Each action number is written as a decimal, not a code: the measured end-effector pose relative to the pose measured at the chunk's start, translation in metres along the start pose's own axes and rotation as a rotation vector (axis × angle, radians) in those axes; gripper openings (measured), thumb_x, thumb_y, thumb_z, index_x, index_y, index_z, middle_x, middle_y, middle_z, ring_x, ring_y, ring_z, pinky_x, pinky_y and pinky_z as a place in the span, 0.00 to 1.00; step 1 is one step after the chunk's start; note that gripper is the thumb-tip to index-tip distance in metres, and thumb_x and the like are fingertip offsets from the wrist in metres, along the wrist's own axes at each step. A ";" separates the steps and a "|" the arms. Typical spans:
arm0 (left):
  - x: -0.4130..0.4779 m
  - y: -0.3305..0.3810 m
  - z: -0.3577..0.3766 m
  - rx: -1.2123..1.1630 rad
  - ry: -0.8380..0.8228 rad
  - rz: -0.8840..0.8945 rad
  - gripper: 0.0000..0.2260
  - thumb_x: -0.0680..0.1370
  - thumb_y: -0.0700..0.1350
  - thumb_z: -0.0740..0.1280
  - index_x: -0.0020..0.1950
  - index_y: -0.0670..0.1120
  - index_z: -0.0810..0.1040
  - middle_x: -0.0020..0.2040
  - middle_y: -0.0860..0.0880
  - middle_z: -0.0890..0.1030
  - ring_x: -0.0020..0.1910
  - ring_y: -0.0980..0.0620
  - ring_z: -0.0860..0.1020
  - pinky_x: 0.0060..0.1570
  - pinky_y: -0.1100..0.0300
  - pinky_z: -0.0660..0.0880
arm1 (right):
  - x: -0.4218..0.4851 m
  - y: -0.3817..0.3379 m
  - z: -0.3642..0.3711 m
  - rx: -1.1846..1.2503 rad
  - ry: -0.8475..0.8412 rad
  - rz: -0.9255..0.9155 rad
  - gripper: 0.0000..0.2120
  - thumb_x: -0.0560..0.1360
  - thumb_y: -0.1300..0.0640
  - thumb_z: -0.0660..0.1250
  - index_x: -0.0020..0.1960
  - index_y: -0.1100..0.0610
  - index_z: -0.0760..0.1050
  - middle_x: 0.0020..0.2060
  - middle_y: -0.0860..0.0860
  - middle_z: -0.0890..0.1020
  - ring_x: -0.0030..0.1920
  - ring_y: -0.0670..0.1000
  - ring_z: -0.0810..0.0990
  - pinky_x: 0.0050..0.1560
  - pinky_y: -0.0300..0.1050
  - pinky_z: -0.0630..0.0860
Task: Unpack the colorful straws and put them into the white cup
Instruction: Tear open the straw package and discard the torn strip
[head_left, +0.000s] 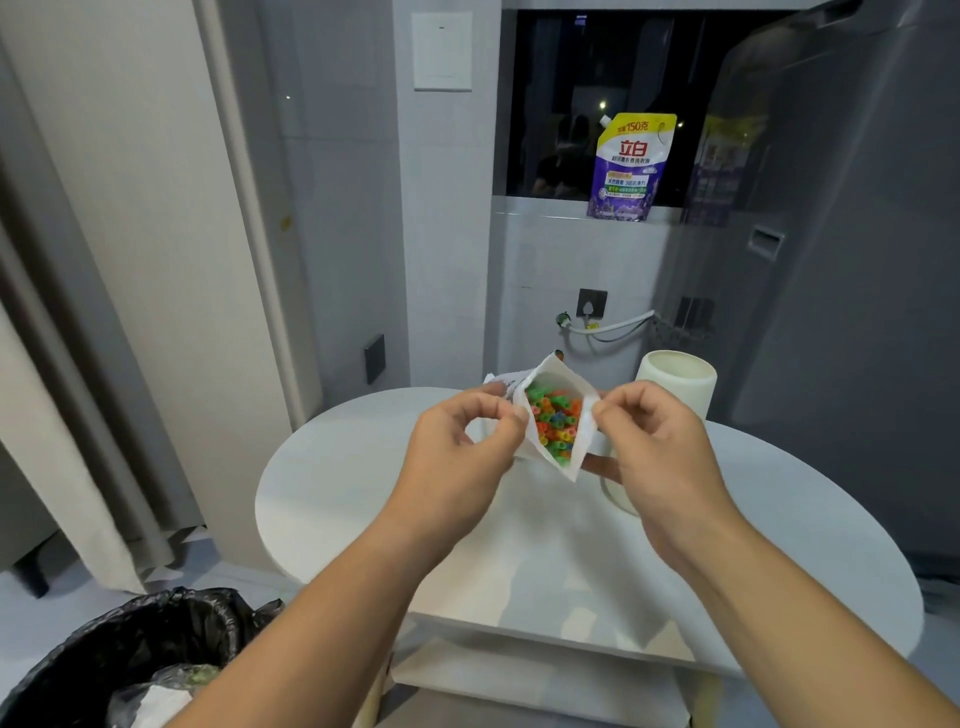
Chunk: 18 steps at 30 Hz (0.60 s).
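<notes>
A white paper packet (582, 402) hangs in the air above the round white table (363, 478), its mouth pulled wide toward me. Inside it, the ends of several colorful straws (555, 423) show in green, orange, red and blue. My left hand (462, 441) pinches the packet's left edge and my right hand (657, 441) pinches its right edge. The white cup (678, 382) stands upright on the table just behind my right hand, its lower part hidden by that hand.
A bin lined with a black bag (135, 660) stands at the lower left by the table. A purple detergent pouch (631, 166) sits on the window ledge. A tall grey appliance (841, 270) fills the right side, and a curtain (78, 364) hangs on the left.
</notes>
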<state>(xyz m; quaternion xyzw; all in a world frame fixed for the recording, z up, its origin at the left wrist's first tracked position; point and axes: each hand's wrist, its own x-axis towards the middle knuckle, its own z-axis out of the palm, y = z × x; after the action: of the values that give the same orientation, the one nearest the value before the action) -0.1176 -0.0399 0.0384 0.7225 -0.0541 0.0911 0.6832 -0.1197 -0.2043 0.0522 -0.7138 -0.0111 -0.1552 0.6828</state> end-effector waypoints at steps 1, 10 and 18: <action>-0.001 0.000 0.002 -0.006 -0.005 0.005 0.09 0.79 0.47 0.71 0.42 0.45 0.86 0.64 0.57 0.82 0.61 0.62 0.80 0.61 0.48 0.81 | 0.000 0.002 0.000 -0.011 -0.026 -0.003 0.04 0.79 0.62 0.67 0.45 0.59 0.76 0.46 0.47 0.85 0.49 0.50 0.85 0.43 0.49 0.85; -0.009 0.005 0.014 0.079 0.024 0.053 0.04 0.77 0.44 0.73 0.43 0.45 0.84 0.66 0.57 0.80 0.61 0.70 0.74 0.61 0.70 0.73 | -0.006 0.003 0.003 -0.077 -0.086 -0.041 0.18 0.83 0.56 0.61 0.70 0.43 0.74 0.59 0.43 0.82 0.52 0.44 0.84 0.40 0.39 0.83; -0.010 0.007 0.015 -0.209 -0.007 -0.504 0.31 0.74 0.72 0.65 0.69 0.54 0.68 0.64 0.52 0.73 0.61 0.55 0.74 0.65 0.42 0.75 | -0.001 -0.002 0.005 0.264 0.079 0.125 0.12 0.83 0.57 0.61 0.59 0.51 0.82 0.53 0.51 0.86 0.55 0.53 0.85 0.45 0.51 0.84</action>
<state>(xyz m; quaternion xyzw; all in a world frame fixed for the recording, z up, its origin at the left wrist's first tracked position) -0.1277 -0.0555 0.0424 0.6390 0.1161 -0.0905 0.7550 -0.1198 -0.1989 0.0540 -0.6104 0.0400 -0.1374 0.7791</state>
